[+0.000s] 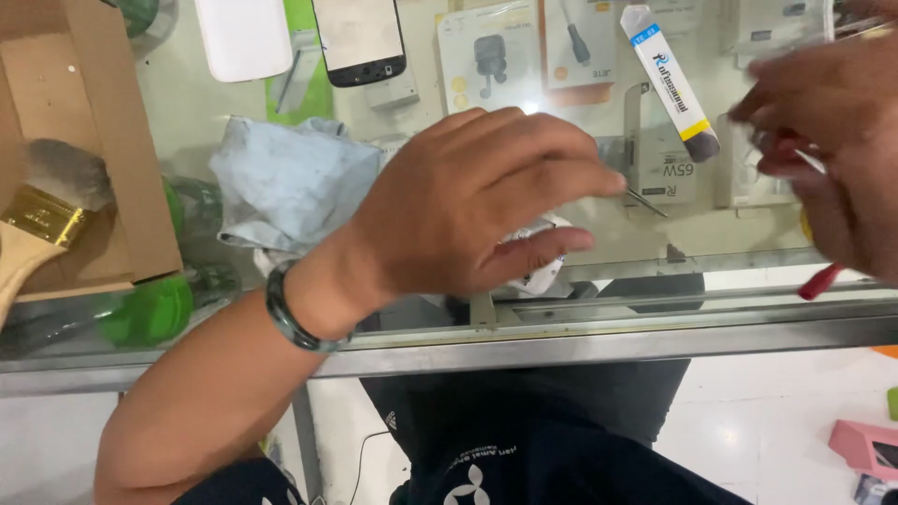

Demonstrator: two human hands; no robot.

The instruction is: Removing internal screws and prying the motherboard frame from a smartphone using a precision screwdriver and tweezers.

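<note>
My left hand (468, 201) is stretched over the glass counter top (655, 234), palm down, fingers apart and nearly straight. A small white object (541, 269) lies just under its fingers, mostly hidden; I cannot tell if they touch it. A dark green bracelet (285, 313) circles that wrist. A thin metal tip (647, 200) lies on the glass just past the fingertips. My right hand (832, 140), blurred at the right edge, is closed on a thin tool with a red end (821, 281) sticking out below it.
A crumpled grey-blue cloth (290, 182) lies left of my hand. Further left is a cardboard box (103, 122) with a paintbrush (42, 220). A phone (360, 37), a white slab (243, 37) and a labelled tube (669, 79) lie at the back. The metal counter edge (608, 344) runs across.
</note>
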